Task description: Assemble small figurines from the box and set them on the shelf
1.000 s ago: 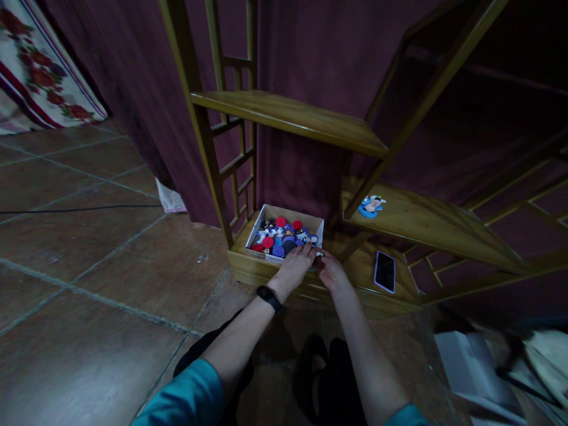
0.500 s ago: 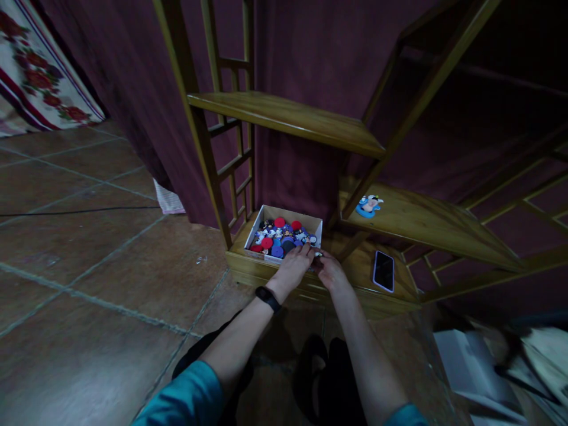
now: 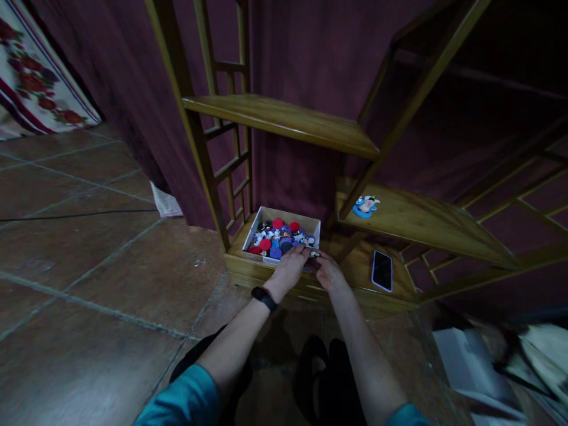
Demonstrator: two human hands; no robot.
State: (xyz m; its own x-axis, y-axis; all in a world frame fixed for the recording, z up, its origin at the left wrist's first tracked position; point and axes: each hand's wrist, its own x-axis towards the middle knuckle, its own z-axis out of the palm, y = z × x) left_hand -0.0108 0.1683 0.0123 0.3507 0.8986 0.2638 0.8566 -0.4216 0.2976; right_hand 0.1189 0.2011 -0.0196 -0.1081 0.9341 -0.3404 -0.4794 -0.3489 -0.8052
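A shallow cardboard box point(image 3: 313, 223) holds several small toy figurines point(image 3: 271, 235) and round red, blue and dark discs. At its front right corner my two hands meet. My left hand point(image 3: 290, 267), with a black band on the wrist, has its fingers closed around a small whitish figurine point(image 3: 315, 254). My right hand point(image 3: 327, 270) pinches the same piece from the right. Most of the figurine is hidden by the fingers, so its shape is hard to make out.
The box stands on the low base of a wooden shelf unit point(image 3: 284, 123). A phone point(image 3: 382, 271) lies to the right. On the middle shelf is a figurine on a blue base point(image 3: 365, 206). A white box-like object point(image 3: 473, 361) and a bag point(image 3: 548, 355) are on the floor at right.
Both hands stay together at the box corner with the small piece between them, fingers shifting slightly. The whole view has moved a little; the box and shelf things stay in place.
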